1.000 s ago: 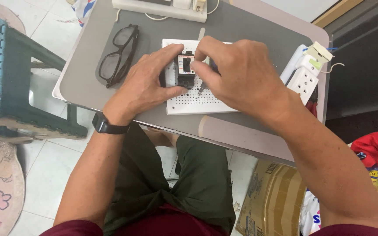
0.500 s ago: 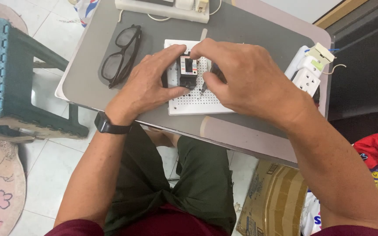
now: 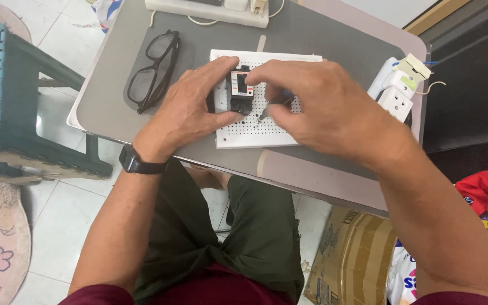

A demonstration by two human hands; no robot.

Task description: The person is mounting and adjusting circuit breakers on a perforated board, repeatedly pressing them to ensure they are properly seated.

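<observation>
Clamped on the small black breaker [image 3: 240, 92] by the left hand [image 3: 190, 110]: thumb pressed to its near end, fingers curled over its far end and left flank, wrist with a black watch [image 3: 136, 164] angled in from the near edge of the bench [image 3: 323, 42]. Reaching in from the right, the right hand [image 3: 326, 104], palm down, forearm slanting from the near right; fingers closed together on a thin dark tool [image 3: 271, 105] with its tip down just right of the breaker, forefinger stretched over the breaker's far right corner. Breaker standing on the white perforated board [image 3: 244, 133], long axis running from near edge to far edge, its face with a red and white patch turned up. Pinned between the two grips, left hand wrapping it, right hand touching only at the far corner. Board lying flat mid-bench, nearer the near edge. Black glasses [image 3: 151, 73] left of the board, folded open, toward the left edge. White power strip [image 3: 207, 8] along the far edge. White socket block [image 3: 399, 90] at the right edge. Teal stool [image 3: 7, 96] on the tiled floor off the bench's left side; cardboard box [image 3: 357, 260] below the near right corner.
</observation>
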